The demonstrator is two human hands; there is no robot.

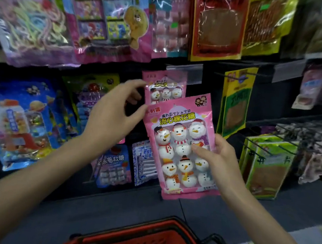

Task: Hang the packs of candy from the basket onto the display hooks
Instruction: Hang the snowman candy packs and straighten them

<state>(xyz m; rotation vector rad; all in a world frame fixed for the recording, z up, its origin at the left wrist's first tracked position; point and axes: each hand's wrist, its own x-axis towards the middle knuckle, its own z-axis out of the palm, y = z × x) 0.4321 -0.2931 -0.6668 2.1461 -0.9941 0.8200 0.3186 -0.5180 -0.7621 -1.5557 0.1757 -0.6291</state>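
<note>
A pink pack of snowman marshmallow candy (181,142) is held upright before the display. My right hand (217,157) grips its right edge, thumb across the front. My left hand (114,114) touches the pack's upper left corner with the thumb, the fingers spread toward a second, identical pink pack (164,87) hanging on a hook behind it. The red basket (147,238) sits below, at the bottom of the view; its contents are hard to make out.
Hanging packs crowd the wall: colourful candy bags (39,21) upper left, a blue pack (19,122) left, red and yellow snack packs (219,26) above, green-yellow packs (264,168) on hooks (258,145) right. Smaller packs (114,166) hang lower centre.
</note>
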